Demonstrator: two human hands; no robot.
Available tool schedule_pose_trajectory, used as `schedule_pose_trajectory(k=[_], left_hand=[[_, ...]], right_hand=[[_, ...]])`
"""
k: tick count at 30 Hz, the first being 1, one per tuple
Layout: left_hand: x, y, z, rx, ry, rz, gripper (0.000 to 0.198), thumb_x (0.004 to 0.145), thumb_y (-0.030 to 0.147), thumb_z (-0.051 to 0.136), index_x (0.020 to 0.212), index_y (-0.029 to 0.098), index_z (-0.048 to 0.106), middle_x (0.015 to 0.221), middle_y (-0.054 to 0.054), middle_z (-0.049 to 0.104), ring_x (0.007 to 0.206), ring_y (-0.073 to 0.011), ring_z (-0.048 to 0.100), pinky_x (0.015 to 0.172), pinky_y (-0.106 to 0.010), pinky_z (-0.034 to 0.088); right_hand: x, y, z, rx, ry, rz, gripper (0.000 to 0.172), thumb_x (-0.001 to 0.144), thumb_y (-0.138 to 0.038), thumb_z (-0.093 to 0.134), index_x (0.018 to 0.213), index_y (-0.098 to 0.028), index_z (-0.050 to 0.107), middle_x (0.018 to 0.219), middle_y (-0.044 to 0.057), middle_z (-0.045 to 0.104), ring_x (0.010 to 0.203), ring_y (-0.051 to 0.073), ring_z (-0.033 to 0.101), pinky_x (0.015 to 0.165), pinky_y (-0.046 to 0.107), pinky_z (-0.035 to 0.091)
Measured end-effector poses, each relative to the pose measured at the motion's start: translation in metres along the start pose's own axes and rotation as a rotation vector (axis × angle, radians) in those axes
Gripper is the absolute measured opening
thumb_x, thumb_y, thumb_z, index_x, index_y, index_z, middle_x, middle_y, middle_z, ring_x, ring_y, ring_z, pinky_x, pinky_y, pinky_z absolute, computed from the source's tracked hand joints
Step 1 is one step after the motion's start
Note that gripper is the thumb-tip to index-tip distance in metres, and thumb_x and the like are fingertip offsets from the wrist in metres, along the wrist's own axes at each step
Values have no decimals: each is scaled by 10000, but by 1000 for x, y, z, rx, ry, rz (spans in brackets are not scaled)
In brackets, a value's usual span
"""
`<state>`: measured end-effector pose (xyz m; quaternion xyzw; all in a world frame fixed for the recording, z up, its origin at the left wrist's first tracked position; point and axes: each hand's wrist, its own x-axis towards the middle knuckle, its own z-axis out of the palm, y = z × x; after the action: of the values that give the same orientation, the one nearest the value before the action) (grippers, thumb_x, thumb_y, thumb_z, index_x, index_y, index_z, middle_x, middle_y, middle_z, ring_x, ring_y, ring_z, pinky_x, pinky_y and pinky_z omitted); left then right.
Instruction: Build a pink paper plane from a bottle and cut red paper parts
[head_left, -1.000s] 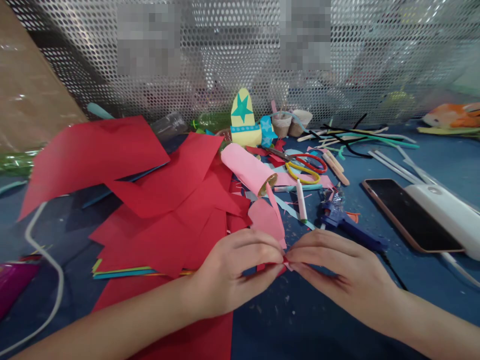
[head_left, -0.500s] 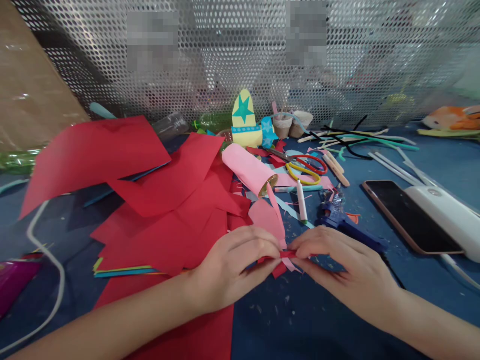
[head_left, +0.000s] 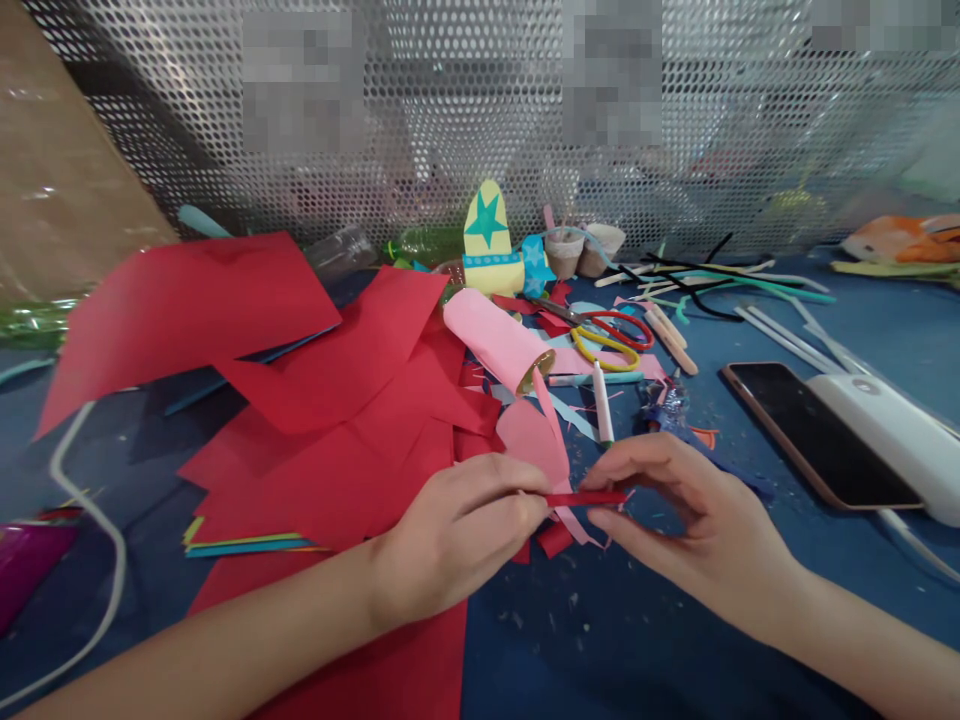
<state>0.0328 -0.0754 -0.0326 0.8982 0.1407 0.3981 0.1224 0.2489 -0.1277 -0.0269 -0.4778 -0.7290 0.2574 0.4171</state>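
A narrow red paper strip runs between my two hands. My left hand pinches its left end between thumb and fingers. At the strip's right end, the thumb and fingertips of my right hand are a little apart, around or just touching it; I cannot tell which. Behind the hands lie a pink paper piece with a rounded end and a pink strip. Small red and pink scraps are on the table just below the red strip. A pink paper-covered tube rests farther back.
Red paper sheets spread over the left side. Scissors, a white marker and a blue glue gun lie behind my right hand. A phone and a white power bank are at right. A perforated metal screen stands behind.
The fingertips have drawn apart, showing more of the red strip between them. My right hand has loosened and shifted slightly up and right.
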Motion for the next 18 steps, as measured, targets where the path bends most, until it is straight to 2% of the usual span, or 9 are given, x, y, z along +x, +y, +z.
schedule_pose_trajectory(k=[7, 14, 18], left_hand=[[-2, -3, 3, 35, 5, -10, 129, 874, 50, 527, 923, 165, 559, 874, -59, 664, 784, -136, 622, 705, -221, 539], [-3, -5, 10, -56, 20, -49, 96, 873, 72, 551, 876, 167, 549, 787, -35, 664, 734, -127, 616, 696, -215, 538], [-4, -4, 12, -41, 37, -126, 68, 875, 119, 575, 850, 177, 551, 754, -15, 671, 710, -128, 640, 670, -215, 535]], right_hand=[[2, 0, -2, -127, -20, -39, 116, 845, -140, 589, 880, -249, 607, 814, -6, 701, 718, 137, 681, 662, 230, 579], [5, 0, -3, -129, -12, -92, 139, 855, -119, 588, 887, -252, 614, 829, -11, 708, 739, 124, 680, 684, 215, 572], [5, 1, -3, -140, 4, -76, 124, 855, -141, 589, 892, -251, 634, 833, -5, 726, 736, 133, 693, 680, 216, 579]])
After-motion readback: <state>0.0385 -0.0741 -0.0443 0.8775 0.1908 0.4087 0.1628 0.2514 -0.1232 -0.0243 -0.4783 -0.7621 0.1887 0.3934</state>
